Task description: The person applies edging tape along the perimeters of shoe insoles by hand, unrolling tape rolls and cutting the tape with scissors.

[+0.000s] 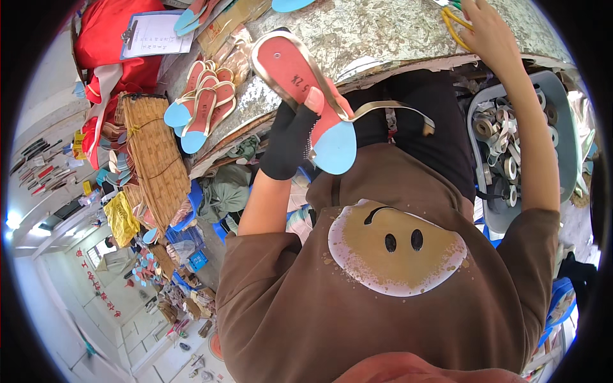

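Note:
My left hand (295, 131), in a black fingerless glove, is closed around a sandal sole (284, 60) and holds it up over the table's near edge. The sole is red on top with a light blue heel (335, 148) and gold edging. A loose gold strap (396, 105) hangs out from its side to the right. At the far right, over the table, my right hand (491, 38) has its fingers on a tool with curved yellow handles (452, 29). The upper edge of the picture cuts off part of that tool and of the fingers.
Several strapped sandals (207, 105) lie on the worn table (377, 38) at left, near a clipboard (159, 35). A grey bin (568, 153) with rolls of tape or strapping stands at right, below my forearm. A woven bamboo basket (153, 159) is at left.

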The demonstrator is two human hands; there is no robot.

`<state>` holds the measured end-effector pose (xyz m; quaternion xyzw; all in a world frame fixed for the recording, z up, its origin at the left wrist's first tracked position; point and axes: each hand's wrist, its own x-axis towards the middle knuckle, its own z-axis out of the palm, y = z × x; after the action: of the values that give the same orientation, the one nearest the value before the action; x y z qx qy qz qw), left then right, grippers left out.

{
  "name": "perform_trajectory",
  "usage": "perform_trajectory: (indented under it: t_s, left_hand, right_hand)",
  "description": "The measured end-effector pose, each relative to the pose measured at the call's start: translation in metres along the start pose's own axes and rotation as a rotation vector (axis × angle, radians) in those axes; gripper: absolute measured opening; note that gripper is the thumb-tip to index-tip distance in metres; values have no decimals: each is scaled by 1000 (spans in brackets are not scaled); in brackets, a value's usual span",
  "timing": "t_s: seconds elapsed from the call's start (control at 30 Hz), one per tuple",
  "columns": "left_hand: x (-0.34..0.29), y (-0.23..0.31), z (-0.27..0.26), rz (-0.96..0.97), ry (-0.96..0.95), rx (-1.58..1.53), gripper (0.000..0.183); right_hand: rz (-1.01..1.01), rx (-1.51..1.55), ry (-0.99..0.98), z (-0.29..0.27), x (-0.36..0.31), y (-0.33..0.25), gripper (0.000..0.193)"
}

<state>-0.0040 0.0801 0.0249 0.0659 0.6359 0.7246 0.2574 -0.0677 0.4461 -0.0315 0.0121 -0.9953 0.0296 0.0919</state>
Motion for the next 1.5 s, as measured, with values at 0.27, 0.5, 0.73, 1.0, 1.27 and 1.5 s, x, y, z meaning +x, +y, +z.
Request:
perform_trajectory:
  t_s: [0.27, 0.5, 0.73, 1.0, 1.27, 1.5]
  left_hand:
    - [2, -8, -2, 309, 498, 316, 22]
    - [16, -48, 11, 831, 596, 645, 23]
    - [14, -33, 21, 1222, 94, 1230, 45]
    - [3, -51, 11, 868, 212, 522, 33]
    - [5, -27, 41, 464, 406, 12, 24]
    - [4, -45, 28, 270, 487, -63, 34]
  right_hand:
    - [292, 1792, -521, -46, -120, -93, 64]
    - [50, 1351, -794, -27, -160, -149, 115]
    - [-1, 1303, -622, -20, -153, -140, 84]
    - [62, 1560, -736, -12, -153, -113, 56]
    - [-177, 338, 335, -9, -24, -4, 42]
    - [-310, 1121, 52, -44, -64, -117, 17]
